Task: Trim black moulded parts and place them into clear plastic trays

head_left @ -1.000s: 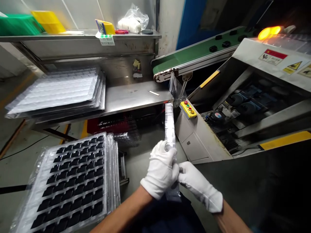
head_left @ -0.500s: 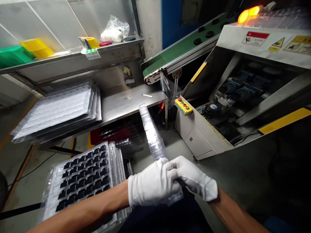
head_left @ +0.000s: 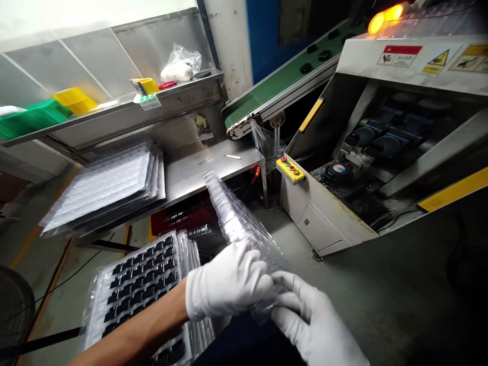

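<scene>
Fingers [head_left: 263, 267] of both gloved hands pinch the clear tray's [head_left: 232, 213] near end.

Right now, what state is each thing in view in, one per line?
Clear tray stack: held in both hands, tilted up and away.
Left hand: gloved, closed on the stack's near end.
Right hand: gloved, fingers on the same end.
Filled tray: lying flat, pockets holding black parts.
Empty trays: piled on the steel table.
Conveyor belt: carrying black parts.
Amber lamp: lit.
</scene>
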{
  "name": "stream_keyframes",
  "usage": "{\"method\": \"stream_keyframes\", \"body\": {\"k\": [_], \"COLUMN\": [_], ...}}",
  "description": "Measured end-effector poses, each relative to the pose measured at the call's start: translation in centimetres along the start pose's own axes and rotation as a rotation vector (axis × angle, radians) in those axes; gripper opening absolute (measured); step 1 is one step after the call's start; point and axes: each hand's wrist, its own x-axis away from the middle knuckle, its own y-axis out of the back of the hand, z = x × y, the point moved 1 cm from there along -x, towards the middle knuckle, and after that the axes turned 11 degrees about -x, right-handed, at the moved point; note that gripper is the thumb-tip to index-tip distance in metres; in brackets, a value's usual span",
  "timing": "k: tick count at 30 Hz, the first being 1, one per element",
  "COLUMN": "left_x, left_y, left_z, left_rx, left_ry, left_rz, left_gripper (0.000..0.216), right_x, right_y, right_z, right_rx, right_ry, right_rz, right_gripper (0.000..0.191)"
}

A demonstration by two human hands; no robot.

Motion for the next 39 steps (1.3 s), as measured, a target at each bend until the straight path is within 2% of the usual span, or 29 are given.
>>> {"method": "stream_keyframes", "body": {"k": [2,5,10,15,18,22,26,29,32,35,39], "left_x": [-0.5,-1.1,-1.6,-1.3,-1.2,-1.3,-1.1,-0.4,0.5,1.3,1.4], "left_y": [0.4,1.1,1.5,0.4,0.3,1.3,2.2,2.3,2.0,1.5,0.9], "left_z": [0.0,0.0,0.0,-0.1,-0.7,-1.9,-2.2,-1.6,-0.8,-0.3,0.0], "left_rx": [0.101,0.295,0.507,0.416,0.256,0.012,-0.152,-0.226,-0.296,-0.320,-0.184], "left_ry": [0.030,0.082,0.122,0.144,0.175,0.268,0.299,0.301,0.281,0.261,0.220], "left_rz": [0.030,0.057,-0.109,-0.094,-0.091,-0.077,-0.040,-0.029,-0.014,0.018,-0.005], "left_gripper": [0.020,0.021,0.038,0.036,0.022,0.017,0.023,0.023,0.022,0.022,0.021], "right_x": [-0.2,0.0,0.9,-0.6,-2.0,-3.5,-3.7,-3.2,-3.2,-4.4,-5.9], "right_y": [-0.1,0.0,0.2,1.6,2.7,3.5,2.7,1.0,-0.3,0.2,3.1], "right_z": [0.4,1.7,3.4,3.8,4.3,5.1,5.5,5.6,5.6,6.0,7.5], "right_rx": [-0.223,-0.315,-0.303,-0.429,-0.359,-0.269,-0.198,-0.060,0.089,0.009,-0.029], "right_ry": [-0.007,-0.007,-0.018,-0.046,0.033,0.141,0.127,0.078,0.044,0.069,0.110], "right_rz": [0.089,0.179,0.100,0.062,0.020,0.000,0.049,0.052,0.113,0.153,-0.051], "right_gripper": [0.052,0.046,0.032,0.036,0.035,0.033,0.038,0.032,0.042,0.024,0.035]}}
